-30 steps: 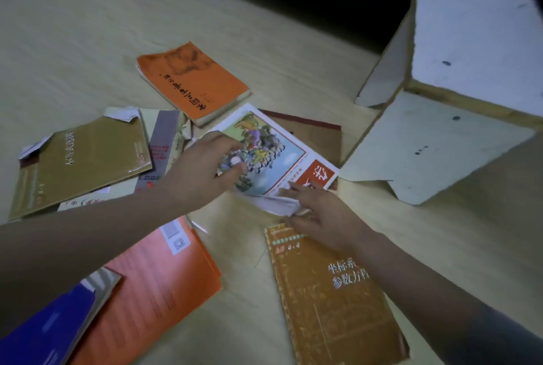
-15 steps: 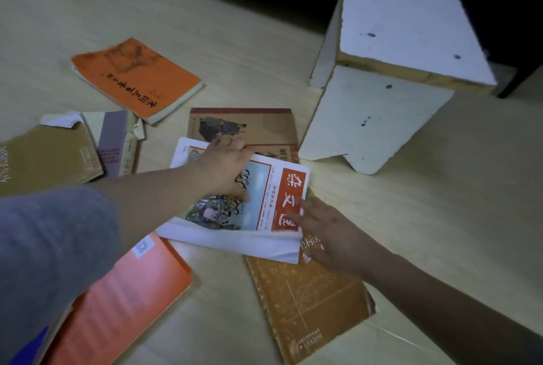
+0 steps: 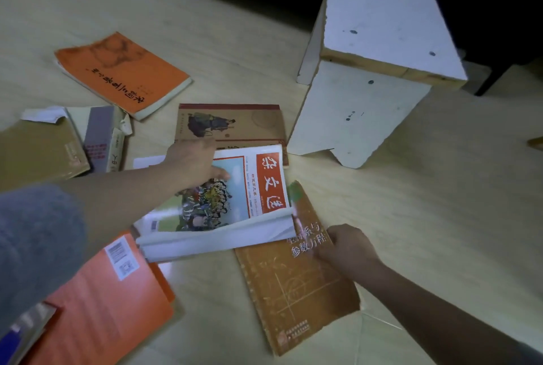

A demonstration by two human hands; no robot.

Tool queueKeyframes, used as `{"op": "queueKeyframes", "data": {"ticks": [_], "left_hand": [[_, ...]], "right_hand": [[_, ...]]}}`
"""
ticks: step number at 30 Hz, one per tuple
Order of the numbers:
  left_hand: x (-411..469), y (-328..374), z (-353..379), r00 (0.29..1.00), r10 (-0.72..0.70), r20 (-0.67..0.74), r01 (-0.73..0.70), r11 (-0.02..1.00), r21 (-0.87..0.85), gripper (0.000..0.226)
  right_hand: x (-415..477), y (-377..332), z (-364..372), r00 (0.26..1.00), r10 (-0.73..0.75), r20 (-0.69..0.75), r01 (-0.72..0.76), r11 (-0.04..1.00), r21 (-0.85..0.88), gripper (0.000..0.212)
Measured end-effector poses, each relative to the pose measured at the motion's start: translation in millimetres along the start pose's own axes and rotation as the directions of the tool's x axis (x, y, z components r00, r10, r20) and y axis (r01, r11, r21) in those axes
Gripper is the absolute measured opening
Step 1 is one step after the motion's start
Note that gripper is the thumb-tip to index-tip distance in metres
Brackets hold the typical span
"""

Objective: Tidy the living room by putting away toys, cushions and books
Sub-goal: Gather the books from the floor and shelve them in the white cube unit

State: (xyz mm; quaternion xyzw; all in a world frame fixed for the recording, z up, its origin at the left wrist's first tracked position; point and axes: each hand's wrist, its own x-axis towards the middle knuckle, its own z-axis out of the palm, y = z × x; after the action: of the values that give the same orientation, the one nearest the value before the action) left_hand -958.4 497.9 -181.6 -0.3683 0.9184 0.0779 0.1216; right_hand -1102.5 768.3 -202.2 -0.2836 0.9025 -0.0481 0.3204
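The picture-cover book (image 3: pixel 223 203), white with a red title band, now lies across the top corner of the brown maths book (image 3: pixel 296 285) and over the lower edge of the tan book with a horseman drawing (image 3: pixel 232 122). A second ago it sat further up the floor, clear of the brown book; half a second ago it had already slid down onto it. So it has been dragged toward the person and is being stacked on its neighbours, a first gathering step, as I judge it.

The left hand (image 3: pixel 192 163) lies flat on the picture cover, fingers spread and pressing down, thumb toward the blue of the picture. The right hand (image 3: pixel 346 247) has shifted from under the white book's near edge to the right edge of the brown book, fingers curled onto its cover beside the printed title; whether it pinches the edge or only steadies it I cannot tell.

Further out, nothing else has been collected: the orange book (image 3: pixel 123 72) lies apart on the floor (image 3: pixel 440 217), the olive book (image 3: pixel 38 153) and the grey-spined one (image 3: pixel 98 135) overlap at the left, and an orange folder (image 3: pixel 100 306) sits near the left sleeve. A white wooden stool (image 3: pixel 376 50) stands just beyond the pile. The tidying looks barely begun.
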Motion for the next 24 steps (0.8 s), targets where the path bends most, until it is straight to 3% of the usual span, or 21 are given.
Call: {"op": "queueKeyframes", "data": {"ticks": [3,5,9,13,17,20,22,24], "left_hand": [[-12.7,1.7,10.2,0.994,-0.107,0.024,0.109,0.983,-0.145,0.059],[-23.5,10.9,21.6,0.974,-0.193,0.123,0.220,0.938,-0.269,0.057],[-51.2,41.6,53.9,0.904,-0.304,0.300,0.424,0.723,-0.545,0.065],[-71.5,77.9,69.1,0.829,-0.370,0.420,0.559,0.559,-0.612,0.066],[-76.2,91.7,72.3,0.864,-0.283,0.418,0.497,0.619,-0.609,0.042],[-81.3,94.1,67.7,0.870,-0.212,0.445,0.464,0.658,-0.592,0.034],[-78.5,89.1,66.0,0.860,-0.196,0.470,0.470,0.663,-0.583,0.034],[-75.6,83.8,61.5,0.855,-0.225,0.468,0.490,0.650,-0.582,0.044]], "right_hand": [[1.9,13.1,-23.3,0.994,-0.012,-0.111,0.022,0.996,0.083,0.031],[3.0,24.0,-45.6,0.980,-0.018,-0.199,0.027,0.999,0.040,0.024],[-2.0,41.7,-82.6,0.927,-0.086,-0.365,0.114,0.992,0.057,0.014],[-22.5,45.1,-97.6,0.813,-0.123,-0.569,0.224,0.968,0.111,0.013],[-40.2,51.0,-102.6,0.617,-0.256,-0.744,0.254,0.960,-0.120,0.023],[-53.9,54.9,-112.3,0.525,-0.261,-0.810,0.306,0.946,-0.106,0.026],[-61.1,47.3,-119.1,0.549,-0.200,-0.812,0.416,0.907,0.058,0.021],[-64.5,37.0,-119.2,0.631,-0.111,-0.767,0.457,0.853,0.253,0.015]]}}
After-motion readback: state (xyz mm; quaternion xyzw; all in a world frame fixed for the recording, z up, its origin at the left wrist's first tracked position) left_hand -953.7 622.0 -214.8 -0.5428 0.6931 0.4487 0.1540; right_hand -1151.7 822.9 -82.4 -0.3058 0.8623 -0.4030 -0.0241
